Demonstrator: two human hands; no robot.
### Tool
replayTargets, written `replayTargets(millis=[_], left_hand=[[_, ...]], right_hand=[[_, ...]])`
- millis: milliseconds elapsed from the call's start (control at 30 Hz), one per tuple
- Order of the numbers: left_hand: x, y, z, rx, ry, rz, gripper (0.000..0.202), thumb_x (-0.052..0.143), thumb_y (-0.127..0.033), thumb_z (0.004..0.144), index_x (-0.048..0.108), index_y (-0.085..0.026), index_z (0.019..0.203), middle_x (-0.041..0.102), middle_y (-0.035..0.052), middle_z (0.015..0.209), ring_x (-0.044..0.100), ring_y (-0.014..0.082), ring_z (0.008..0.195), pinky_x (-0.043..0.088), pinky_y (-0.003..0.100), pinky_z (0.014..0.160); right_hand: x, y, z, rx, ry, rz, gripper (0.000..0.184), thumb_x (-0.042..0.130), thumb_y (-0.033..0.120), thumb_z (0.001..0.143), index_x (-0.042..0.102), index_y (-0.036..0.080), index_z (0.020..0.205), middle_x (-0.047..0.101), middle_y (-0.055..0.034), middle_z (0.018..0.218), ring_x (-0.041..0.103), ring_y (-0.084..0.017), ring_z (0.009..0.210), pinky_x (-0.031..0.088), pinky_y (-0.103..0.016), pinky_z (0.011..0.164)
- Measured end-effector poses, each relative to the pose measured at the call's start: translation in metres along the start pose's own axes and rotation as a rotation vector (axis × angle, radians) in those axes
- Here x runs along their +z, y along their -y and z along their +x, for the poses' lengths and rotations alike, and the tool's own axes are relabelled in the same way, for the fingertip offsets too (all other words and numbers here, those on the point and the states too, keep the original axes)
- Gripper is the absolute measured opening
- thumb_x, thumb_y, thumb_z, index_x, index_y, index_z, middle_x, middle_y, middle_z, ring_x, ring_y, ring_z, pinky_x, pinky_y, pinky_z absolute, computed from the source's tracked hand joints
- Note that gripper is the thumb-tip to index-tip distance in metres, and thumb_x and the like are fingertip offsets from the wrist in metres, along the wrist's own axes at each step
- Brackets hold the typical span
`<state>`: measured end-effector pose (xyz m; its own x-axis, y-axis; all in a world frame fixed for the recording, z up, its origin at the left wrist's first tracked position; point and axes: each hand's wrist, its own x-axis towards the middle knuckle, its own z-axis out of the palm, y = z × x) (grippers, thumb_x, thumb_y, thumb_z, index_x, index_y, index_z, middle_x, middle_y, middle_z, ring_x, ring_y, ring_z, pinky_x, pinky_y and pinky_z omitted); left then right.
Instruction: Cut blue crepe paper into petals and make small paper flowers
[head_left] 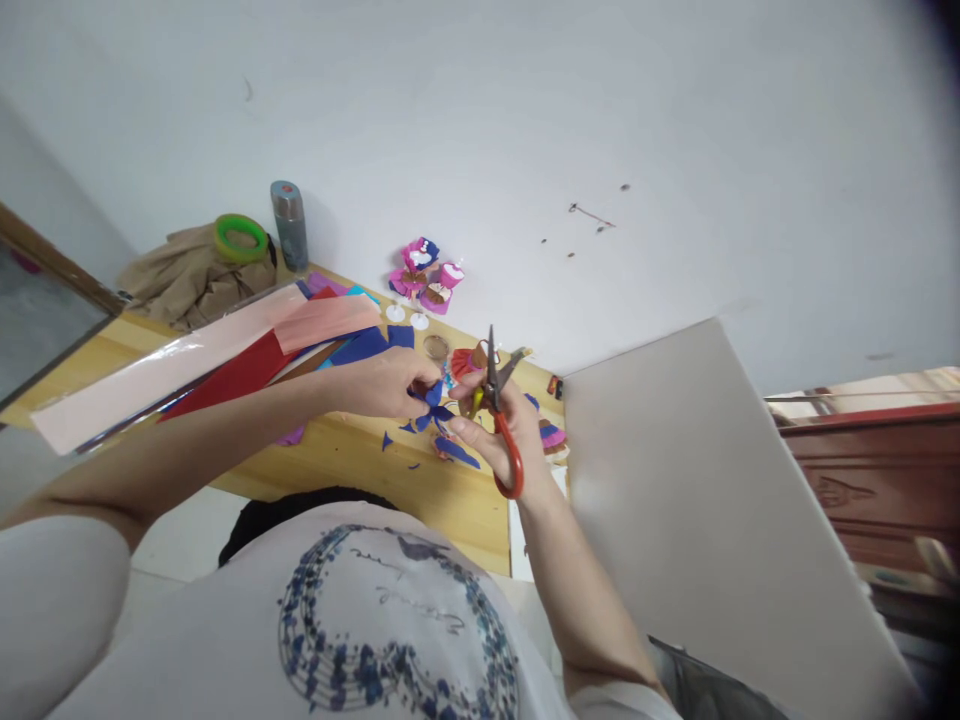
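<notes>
A dark blue cut piece [433, 394], which looks like paper or thin foam, is pinched in the fingers of my left hand [382, 383]. In my right hand [501, 432] is a pair of scissors [509, 455] with red-orange handles, its blades apart and pointing up and away. My right fingertips are close to the blue piece; I cannot tell whether they grip it too. Blue scraps [457, 453] lie on the table below my hands. Just beyond my right fingers sits a small red pleated piece [463, 362].
Coloured sheets [247, 365] cover the left of the wooden table [465, 510]. Pink and purple decorated pieces [424, 272] stand by the wall. A flask [290, 225], a green tape roll [240, 239] and brown cloth [187, 280] are at the back left. A grey panel [697, 480] rises at the right.
</notes>
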<state>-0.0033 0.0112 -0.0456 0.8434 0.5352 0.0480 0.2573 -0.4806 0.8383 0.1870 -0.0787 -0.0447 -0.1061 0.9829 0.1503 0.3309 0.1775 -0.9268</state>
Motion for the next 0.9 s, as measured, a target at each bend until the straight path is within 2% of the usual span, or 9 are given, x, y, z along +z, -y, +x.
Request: replayTargets(millis=[100, 200, 300, 400, 533, 733, 900], left_hand=[[0.005, -0.011, 0.0, -0.074, -0.047, 0.159, 0.009, 0.054, -0.011, 0.07, 0.054, -0.016, 0.063, 0.049, -0.002, 0.058, 0.04, 0.0109, 0.057, 0.026, 0.027, 0.054], [0.011, -0.016, -0.001, -0.109, -0.066, 0.274, 0.011, 0.054, -0.014, 0.071, 0.052, -0.018, 0.062, 0.047, -0.0003, 0.057, 0.038, 0.0132, 0.056, 0.024, 0.03, 0.055], [0.017, -0.016, -0.002, -0.107, -0.097, 0.348, 0.008, 0.054, -0.018, 0.075, 0.056, -0.018, 0.067, 0.05, 0.0027, 0.06, 0.044, 0.0172, 0.059, 0.027, 0.031, 0.058], [0.022, -0.016, -0.003, -0.162, -0.109, 0.394, 0.008, 0.053, -0.019, 0.077, 0.061, -0.017, 0.073, 0.055, 0.0069, 0.066, 0.052, 0.0215, 0.064, 0.031, 0.032, 0.061], [0.024, -0.016, -0.003, -0.179, -0.087, 0.421, 0.008, 0.053, -0.014, 0.074, 0.061, -0.016, 0.072, 0.06, 0.009, 0.069, 0.055, 0.023, 0.066, 0.031, 0.032, 0.058], [0.021, -0.01, -0.006, -0.117, -0.149, 0.218, 0.01, 0.055, -0.015, 0.073, 0.063, -0.018, 0.077, 0.063, 0.0033, 0.068, 0.056, 0.0169, 0.063, 0.032, 0.026, 0.055], [0.012, -0.004, -0.01, -0.135, -0.136, -0.189, 0.027, 0.065, -0.02, 0.068, 0.067, -0.016, 0.095, 0.071, 0.0033, 0.085, 0.063, 0.0167, 0.077, 0.046, 0.024, 0.067]], right_hand=[[0.011, -0.003, 0.004, -0.027, 0.0, -0.005, 0.032, 0.077, 0.037, 0.075, 0.057, 0.022, 0.095, 0.062, -0.0028, 0.091, 0.056, -0.018, 0.078, 0.047, -0.032, 0.074], [0.02, -0.006, 0.006, -0.024, -0.079, 0.013, 0.031, 0.076, 0.034, 0.074, 0.057, 0.022, 0.095, 0.059, 0.0002, 0.082, 0.055, -0.016, 0.074, 0.046, -0.03, 0.071], [0.026, -0.004, 0.007, 0.004, -0.153, 0.003, 0.032, 0.076, 0.031, 0.071, 0.058, 0.022, 0.096, 0.056, 0.0023, 0.076, 0.054, -0.015, 0.069, 0.046, -0.029, 0.067], [0.03, 0.0, 0.006, 0.046, -0.201, -0.006, 0.031, 0.074, 0.029, 0.071, 0.059, 0.022, 0.097, 0.056, 0.003, 0.072, 0.054, -0.014, 0.066, 0.046, -0.029, 0.066], [0.032, -0.003, 0.005, 0.086, -0.203, 0.035, 0.028, 0.071, 0.028, 0.072, 0.061, 0.022, 0.098, 0.057, 0.0026, 0.072, 0.053, -0.014, 0.065, 0.045, -0.028, 0.063], [0.03, -0.004, 0.007, 0.123, -0.218, 0.187, 0.028, 0.071, 0.029, 0.07, 0.062, 0.021, 0.095, 0.052, 0.0033, 0.069, 0.05, -0.013, 0.063, 0.045, -0.028, 0.061], [0.028, -0.008, 0.009, 0.177, -0.307, 0.347, 0.037, 0.073, 0.028, 0.064, 0.064, 0.022, 0.099, 0.049, 0.0047, 0.067, 0.049, -0.012, 0.061, 0.042, -0.026, 0.057]])
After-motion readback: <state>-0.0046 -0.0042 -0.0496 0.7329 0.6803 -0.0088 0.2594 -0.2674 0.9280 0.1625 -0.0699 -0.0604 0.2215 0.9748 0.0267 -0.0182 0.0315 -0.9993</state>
